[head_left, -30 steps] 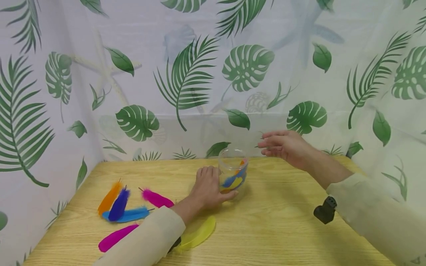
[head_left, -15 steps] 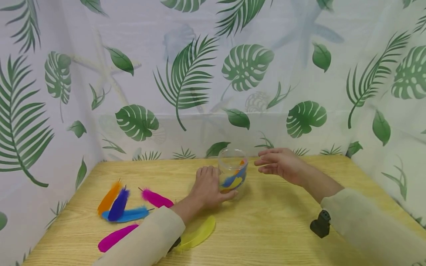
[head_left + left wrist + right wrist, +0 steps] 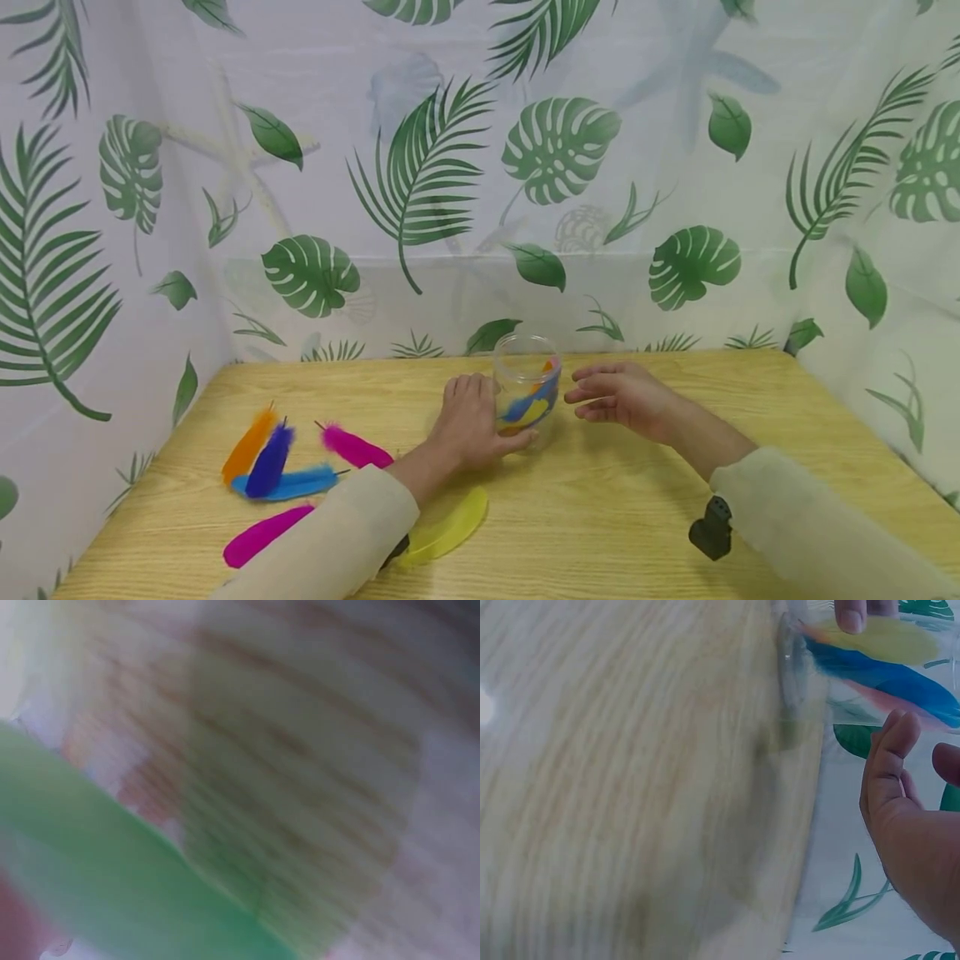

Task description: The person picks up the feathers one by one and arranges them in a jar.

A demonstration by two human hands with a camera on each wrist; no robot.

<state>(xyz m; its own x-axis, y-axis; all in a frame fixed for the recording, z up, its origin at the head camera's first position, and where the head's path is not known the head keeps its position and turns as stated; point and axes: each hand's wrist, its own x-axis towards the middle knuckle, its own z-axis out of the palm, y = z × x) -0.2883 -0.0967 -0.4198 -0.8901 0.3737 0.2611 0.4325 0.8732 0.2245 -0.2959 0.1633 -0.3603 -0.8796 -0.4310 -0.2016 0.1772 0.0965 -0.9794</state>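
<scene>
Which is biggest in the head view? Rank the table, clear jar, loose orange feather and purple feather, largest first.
1. Table
2. Clear jar
3. Loose orange feather and purple feather: too alike in size to rank.

Jar (image 3: 527,367): on worktop (image 3: 600,517), toward back, feathers (image 3: 534,407) inside
Loose feathers (image 3: 268,471): on worktop, left of jar
Sheet (image 3: 450,275): behind worktop

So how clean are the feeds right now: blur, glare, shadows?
Head view: mostly sharp and evenly lit, soft shadow on the table below the right hand. Left wrist view: heavily blurred, contents hard to tell. Right wrist view: dim, white glare spot at the left edge, table grain soft, feathers in the clear jar crisper.
</scene>
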